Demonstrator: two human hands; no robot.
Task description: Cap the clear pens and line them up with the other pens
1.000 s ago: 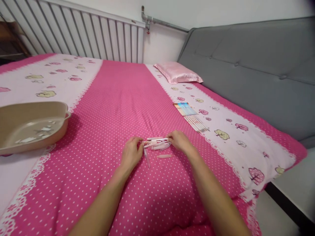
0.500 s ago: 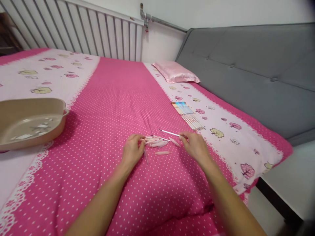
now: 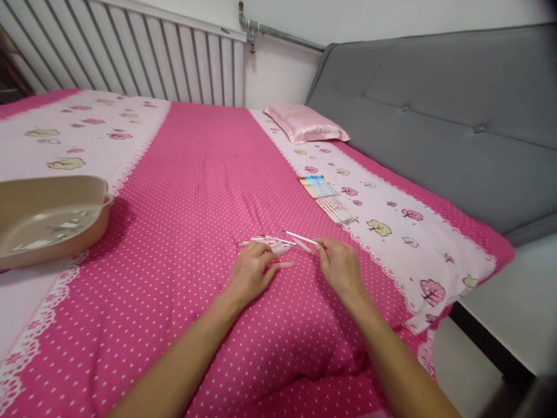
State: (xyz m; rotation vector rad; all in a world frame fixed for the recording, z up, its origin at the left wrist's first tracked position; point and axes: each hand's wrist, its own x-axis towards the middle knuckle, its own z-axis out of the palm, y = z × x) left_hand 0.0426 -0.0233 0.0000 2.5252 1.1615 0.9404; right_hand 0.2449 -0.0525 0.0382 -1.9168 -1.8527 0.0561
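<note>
My right hand [image 3: 342,264] pinches a slim white pen refill [image 3: 299,237] near one end. Its dark tip points left, above the bedspread. My left hand [image 3: 252,270] reaches over a loose pile of pen parts [image 3: 282,248], thumb and fingers apart. White sticks and clear, pinkish pen barrels make up this pile. A single barrel [image 3: 285,265] lies at the pile's near side, partly behind my left thumb. The left fingertips are partly hidden among the parts, so their exact contact is unclear.
Slim pens [image 3: 319,187] with orange and blue ends lie in a row, and white sticks [image 3: 336,210] adjoin them. At left, a beige basin [image 3: 93,226] holds small white and grey pieces. A pink pillow [image 3: 304,123] rests near the grey headboard [image 3: 426,87].
My left hand has moved right, over the pile, and its thumb has come away from its fingers. The right hand still holds the refill. The view has shifted slightly.
</note>
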